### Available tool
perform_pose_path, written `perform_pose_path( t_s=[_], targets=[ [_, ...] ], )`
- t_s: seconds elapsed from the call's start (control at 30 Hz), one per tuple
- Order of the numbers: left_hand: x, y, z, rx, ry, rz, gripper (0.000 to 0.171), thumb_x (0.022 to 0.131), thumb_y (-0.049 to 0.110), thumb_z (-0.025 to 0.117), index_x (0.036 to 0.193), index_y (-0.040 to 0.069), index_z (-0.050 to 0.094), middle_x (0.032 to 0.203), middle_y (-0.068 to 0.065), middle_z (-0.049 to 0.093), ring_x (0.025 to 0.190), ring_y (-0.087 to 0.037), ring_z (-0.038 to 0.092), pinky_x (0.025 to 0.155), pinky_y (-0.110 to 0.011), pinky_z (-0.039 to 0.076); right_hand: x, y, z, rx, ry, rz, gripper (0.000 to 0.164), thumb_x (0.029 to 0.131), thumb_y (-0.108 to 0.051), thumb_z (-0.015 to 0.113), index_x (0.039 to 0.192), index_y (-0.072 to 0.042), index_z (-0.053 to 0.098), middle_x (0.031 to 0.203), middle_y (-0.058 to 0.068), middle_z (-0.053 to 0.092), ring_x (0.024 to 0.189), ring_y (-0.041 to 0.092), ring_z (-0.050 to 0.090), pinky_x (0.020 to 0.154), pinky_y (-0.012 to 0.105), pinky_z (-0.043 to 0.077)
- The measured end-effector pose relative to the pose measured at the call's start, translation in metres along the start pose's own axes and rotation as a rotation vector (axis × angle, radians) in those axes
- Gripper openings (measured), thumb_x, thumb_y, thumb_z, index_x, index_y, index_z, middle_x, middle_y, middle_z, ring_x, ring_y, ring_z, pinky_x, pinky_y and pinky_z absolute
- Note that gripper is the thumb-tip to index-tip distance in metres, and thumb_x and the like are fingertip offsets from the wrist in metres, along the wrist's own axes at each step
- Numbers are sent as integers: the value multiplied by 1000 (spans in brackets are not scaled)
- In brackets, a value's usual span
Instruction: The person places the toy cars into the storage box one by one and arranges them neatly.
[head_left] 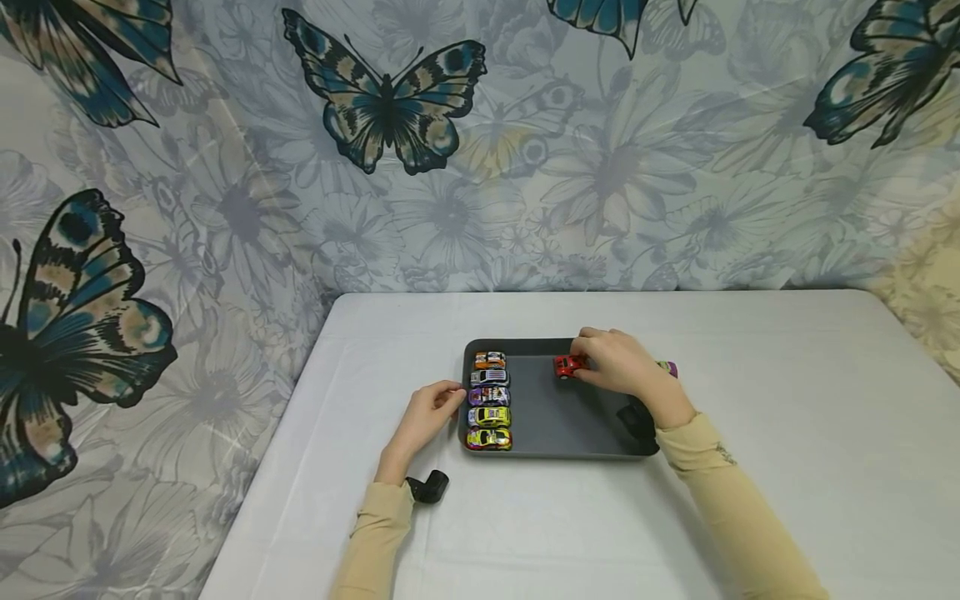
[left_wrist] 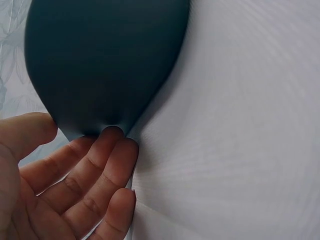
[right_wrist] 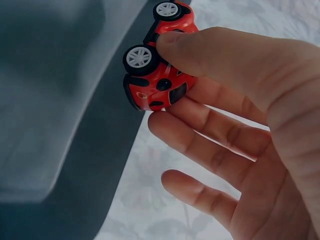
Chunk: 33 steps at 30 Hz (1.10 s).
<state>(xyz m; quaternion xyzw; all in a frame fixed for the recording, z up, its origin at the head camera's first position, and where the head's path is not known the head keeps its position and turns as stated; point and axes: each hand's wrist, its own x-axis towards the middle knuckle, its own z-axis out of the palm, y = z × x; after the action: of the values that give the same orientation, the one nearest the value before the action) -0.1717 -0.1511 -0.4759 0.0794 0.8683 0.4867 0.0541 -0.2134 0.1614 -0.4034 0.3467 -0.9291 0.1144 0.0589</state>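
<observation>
A red toy car (head_left: 570,366) is pinched between the thumb and fingers of my right hand (head_left: 618,362), over the far right part of a dark grey tray (head_left: 562,425). In the right wrist view the red car (right_wrist: 162,82) shows its white-spoked wheels, its side turned to the camera. My left hand (head_left: 427,417) is at the tray's left edge. In the left wrist view, its thumb meets the rim of the tray (left_wrist: 107,65) and its fingertips bear on the outer wall. Several toy cars (head_left: 489,397) stand in a column along the tray's left side.
Another toy car (head_left: 667,367), mostly hidden behind the right wrist, lies right of the tray. A black wrist camera (head_left: 429,487) juts from the left wrist. The table wears a white cloth (head_left: 810,467), with a butterfly-print curtain (head_left: 525,208) behind it.
</observation>
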Motion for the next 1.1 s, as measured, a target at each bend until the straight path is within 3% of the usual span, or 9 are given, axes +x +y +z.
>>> perform_pose_path(
  t_s=[0.17, 1.1],
  targets=[
    [0, 1, 0, -6, -3, 25, 33, 95, 25, 55, 115, -1, 61, 89, -8, 67, 72, -14, 63, 68, -30, 50, 9, -4, 6, 10, 13, -3, 19, 73, -13, 79, 86, -8, 67, 77, 1, 53, 59, 10, 45, 59, 33, 41],
    [-1, 2, -1, 2, 3, 23, 33, 94, 25, 56, 114, -1, 61, 86, -6, 67, 70, -13, 62, 67, -29, 49, 47, -20, 36, -95, 25, 64, 18, 73, -17, 79, 79, -8, 64, 73, 1, 52, 56, 15, 48, 59, 36, 45]
  ],
)
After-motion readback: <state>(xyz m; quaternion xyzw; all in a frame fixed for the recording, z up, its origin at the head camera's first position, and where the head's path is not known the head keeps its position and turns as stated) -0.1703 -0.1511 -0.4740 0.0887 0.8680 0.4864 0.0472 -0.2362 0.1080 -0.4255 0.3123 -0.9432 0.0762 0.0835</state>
